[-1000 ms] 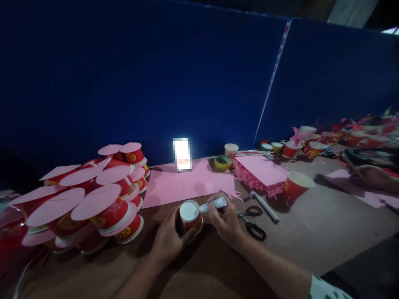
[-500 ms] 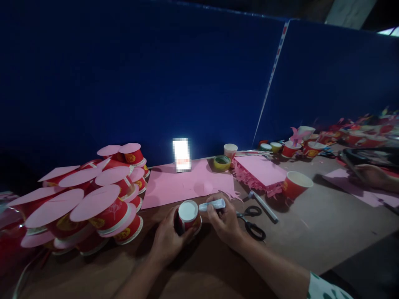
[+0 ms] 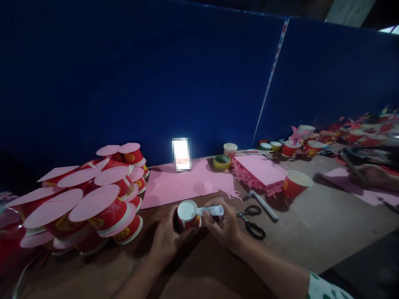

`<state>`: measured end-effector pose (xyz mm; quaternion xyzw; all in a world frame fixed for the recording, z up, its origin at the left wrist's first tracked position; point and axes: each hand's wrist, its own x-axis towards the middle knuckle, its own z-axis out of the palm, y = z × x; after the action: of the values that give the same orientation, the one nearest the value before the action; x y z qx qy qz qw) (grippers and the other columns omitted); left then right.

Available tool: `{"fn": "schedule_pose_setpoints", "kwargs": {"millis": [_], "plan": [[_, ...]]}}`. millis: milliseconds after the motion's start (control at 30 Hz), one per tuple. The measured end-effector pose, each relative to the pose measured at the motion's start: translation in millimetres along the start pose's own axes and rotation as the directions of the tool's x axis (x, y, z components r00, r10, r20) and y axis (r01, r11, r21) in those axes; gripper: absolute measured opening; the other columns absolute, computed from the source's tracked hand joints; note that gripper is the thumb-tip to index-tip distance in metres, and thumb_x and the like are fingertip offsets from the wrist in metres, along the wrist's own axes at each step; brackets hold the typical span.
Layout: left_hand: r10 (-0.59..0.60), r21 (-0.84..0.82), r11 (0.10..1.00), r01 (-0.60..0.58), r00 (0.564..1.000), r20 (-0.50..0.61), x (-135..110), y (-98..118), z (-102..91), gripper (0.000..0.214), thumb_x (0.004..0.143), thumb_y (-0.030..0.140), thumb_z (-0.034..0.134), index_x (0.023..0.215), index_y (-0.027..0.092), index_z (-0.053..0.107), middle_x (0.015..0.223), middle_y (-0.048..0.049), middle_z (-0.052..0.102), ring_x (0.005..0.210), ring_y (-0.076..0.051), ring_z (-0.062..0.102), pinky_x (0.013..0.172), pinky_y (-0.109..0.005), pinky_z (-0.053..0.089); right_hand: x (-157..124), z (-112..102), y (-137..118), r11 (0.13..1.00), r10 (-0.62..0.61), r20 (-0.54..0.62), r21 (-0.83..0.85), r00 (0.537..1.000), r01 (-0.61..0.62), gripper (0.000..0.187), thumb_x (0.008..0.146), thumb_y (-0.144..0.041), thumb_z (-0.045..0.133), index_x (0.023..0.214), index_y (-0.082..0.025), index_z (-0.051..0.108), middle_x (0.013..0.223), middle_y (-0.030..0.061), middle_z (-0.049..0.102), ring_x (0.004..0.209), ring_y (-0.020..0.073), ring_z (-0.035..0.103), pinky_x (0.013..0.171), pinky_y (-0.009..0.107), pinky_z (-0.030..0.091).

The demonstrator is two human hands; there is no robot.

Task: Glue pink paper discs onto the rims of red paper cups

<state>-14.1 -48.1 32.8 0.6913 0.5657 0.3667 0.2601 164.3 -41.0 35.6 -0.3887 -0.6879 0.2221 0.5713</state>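
well, both hands are full. the left hand (image 3: 168,236) is curled round the side of a small red cup (image 3: 187,211), which is upside down on the table (image 3: 314,232) with its white bottom facing up. the right hand (image 3: 226,226) has its fingers pinched round a fat white stick (image 3: 213,210). it may be a glue stick or a pen; i can't tell which.

the stick lies almost flat, and its long way goes from side to side. its left end points at the cup and looks to meet it near the top edge, but it is hard to be sure they touch. so the cup is left of the stick, between the 2 hands, and the right hand is the nearer hand to the stick.

just right of the right hand are black-handled scissors (image 3: 256,231) and a thin pale stick (image 3: 265,207). behind the cup lies a big pink sheet (image 3: 168,187) with a pink circle (image 3: 204,188) on it. a tape roll (image 3: 221,167) sits near its back right corner, beside a pink paper pile (image 3: 262,169). lots of pink-topped cups (image 3: 109,214) crowd the left side. far right, another person's hand (image 3: 378,176) is next to a dark thing (image 3: 349,160).
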Motion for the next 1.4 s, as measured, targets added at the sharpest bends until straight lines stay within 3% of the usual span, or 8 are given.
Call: {"fn": "schedule_pose_setpoints", "kwargs": {"millis": [267, 467, 733, 900, 1167, 1400], "plan": [[-0.009, 0.007, 1.000, 0.009, 1.000, 0.003, 0.0, -5.6, -0.3, 0.059, 0.064, 0.047, 0.070, 0.113, 0.019, 0.052, 0.104, -0.0071, 0.067, 0.092, -0.026, 0.062, 0.077, -0.036, 0.048, -0.3, 0.9, 2.4, 0.991, -0.108, 0.038, -0.074, 0.993, 0.110, 0.004, 0.080, -0.019, 0.056, 0.081, -0.020, 0.052, 0.068, -0.0003, 0.059, 0.056, 0.0115, 0.053, 0.053, 0.022, 0.041], [-0.010, 0.007, 1.000, 0.010, 1.000, -0.008, -0.6, -7.7, 2.5, 0.057, 0.064, 0.048, 0.071, 0.110, 0.020, 0.051, 0.105, -0.0063, 0.066, 0.094, -0.025, 0.061, 0.079, -0.037, 0.047, -0.7, -0.2, 2.7, 0.995, -0.071, 0.073, -0.065, 0.995, 0.076, 0.004, 0.079, -0.019, 0.055, 0.077, -0.020, 0.051, 0.065, -0.0010, 0.056, 0.054, 0.0115, 0.051, 0.053, 0.023, 0.040], [-0.016, 0.003, 1.000, 0.016, 1.000, -0.023, -0.2, -9.8, 3.4, 0.057, 0.062, 0.045, 0.073, 0.110, 0.021, 0.051, 0.105, -0.0053, 0.065, 0.094, -0.024, 0.061, 0.081, -0.036, 0.046, 0.1, 0.7, 3.4, 1.000, 0.023, -0.005, -0.006, 1.000, -0.023, 0.005, 0.079, -0.018, 0.055, 0.080, -0.020, 0.051, 0.063, -0.0026, 0.053, 0.050, 0.0102, 0.048, 0.048, 0.021, 0.039], [-0.015, 0.003, 1.000, 0.016, 1.000, -0.023, 0.6, -8.3, 2.6, 0.054, 0.063, 0.045, 0.072, 0.108, 0.021, 0.052, 0.103, -0.0057, 0.066, 0.092, -0.025, 0.062, 0.080, -0.037, 0.047, -1.2, 1.5, 4.1, 1.000, 0.005, 0.052, -0.010, 0.999, -0.004, 0.004, 0.079, -0.017, 0.055, 0.080, -0.020, 0.051, 0.065, -0.0019, 0.054, 0.053, 0.0112, 0.050, 0.050, 0.022, 0.040], [0.012, 0.012, 1.000, -0.012, 1.000, -0.018, 0.0, -8.8, 1.6, 0.053, 0.066, 0.042, 0.070, 0.111, 0.020, 0.051, 0.105, -0.0068, 0.065, 0.094, -0.025, 0.061, 0.080, -0.038, 0.047, -2.3, 0.3, 2.8, 0.999, -0.046, 0.051, 0.008, 0.998, 0.046, 0.002, 0.078, -0.018, 0.055, 0.080, -0.019, 0.053, 0.068, -0.0006, 0.057, 0.055, 0.0113, 0.051, 0.052, 0.022, 0.041], [-0.013, 0.060, 0.998, 0.015, 0.999, -0.038, -0.2, -10.1, 4.4, 0.052, 0.066, 0.042, 0.069, 0.110, 0.020, 0.050, 0.103, -0.0067, 0.065, 0.094, -0.026, 0.062, 0.080, -0.039, 0.048, 1.9, 2.0, 2.3, 0.991, 0.132, -0.042, 0.043, 0.990, -0.130, 0.003, 0.083, -0.021, 0.052, 0.081, -0.019, 0.051, 0.062, -0.0023, 0.052, 0.052, 0.0114, 0.047, 0.050, 0.022, 0.039]]}}
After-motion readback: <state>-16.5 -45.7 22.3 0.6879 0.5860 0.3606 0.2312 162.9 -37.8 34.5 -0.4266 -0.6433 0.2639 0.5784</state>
